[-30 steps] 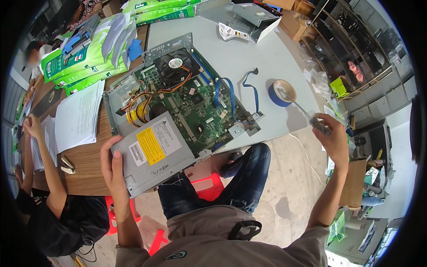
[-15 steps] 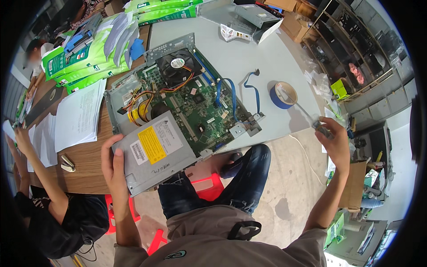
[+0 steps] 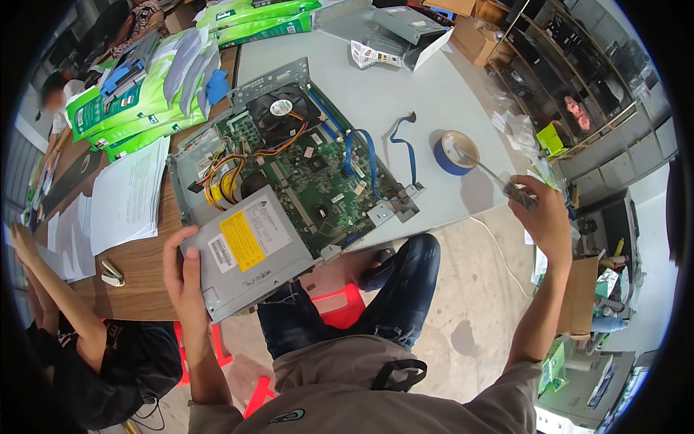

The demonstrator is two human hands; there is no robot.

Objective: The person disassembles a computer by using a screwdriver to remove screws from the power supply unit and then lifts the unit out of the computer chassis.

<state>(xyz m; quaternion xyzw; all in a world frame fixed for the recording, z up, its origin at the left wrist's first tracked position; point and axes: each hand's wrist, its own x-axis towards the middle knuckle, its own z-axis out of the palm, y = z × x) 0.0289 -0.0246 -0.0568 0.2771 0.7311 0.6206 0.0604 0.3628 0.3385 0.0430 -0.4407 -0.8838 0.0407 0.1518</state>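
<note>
My left hand (image 3: 186, 278) grips the left edge of a silver optical drive (image 3: 283, 249), its thumb lying on top. The drive has a yellow and white label and rests tilted over the near-left part of an opened computer chassis (image 3: 271, 77). Beside the drive show a green motherboard (image 3: 303, 189), a black fan (image 3: 262, 114) and a blue ribbon cable (image 3: 378, 160). Off the table's right edge, my right hand (image 3: 543, 220) is closed round the clear dark handle of a screwdriver (image 3: 491, 173). Its shaft reaches to a blue tape roll (image 3: 454, 169), the tip over the ring's hollow.
A metal case part (image 3: 408, 23) and a folded printed sheet (image 3: 372, 56) lie at the table's far end. On the left are paper stacks (image 3: 126, 199), green paper packs (image 3: 108, 119) and a small stapler-like object (image 3: 112, 275). A co-worker's arm (image 3: 69, 296) reaches in there.
My right hand and the screwdriver have shifted slightly. My left hand stays on the optical drive. The co-worker's hand at the left has moved lower. The whole view has shifted a little.
</note>
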